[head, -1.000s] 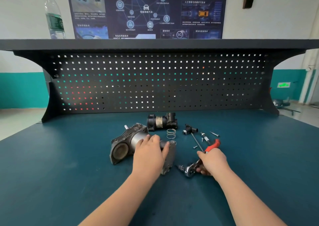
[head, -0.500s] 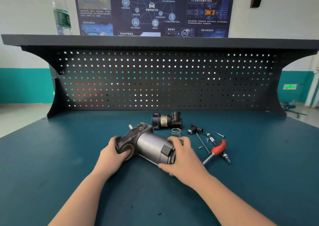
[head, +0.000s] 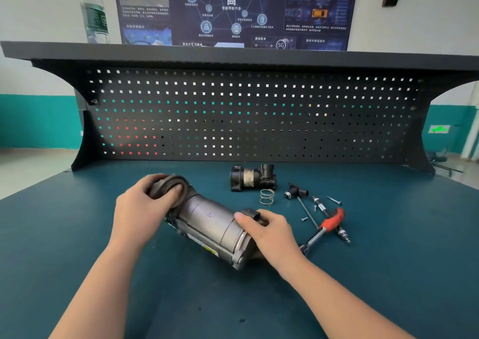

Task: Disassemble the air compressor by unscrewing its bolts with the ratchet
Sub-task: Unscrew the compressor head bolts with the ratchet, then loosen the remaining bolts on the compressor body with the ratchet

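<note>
Left hand curled over the dark round end cap of the grey metal cylindrical air compressor, gripping it. Compressor body at centre of the teal workbench top, long axis running from ten o'clock down to four o'clock, capped end pointing away to ten. Right hand clasped round the near flanged end, thumb on top. Red-handled steel ratchet lying free at three o'clock from the right hand, just beside it, shaft pointing toward seven; nearer the right hand, probably the one to reach for it.
</note>
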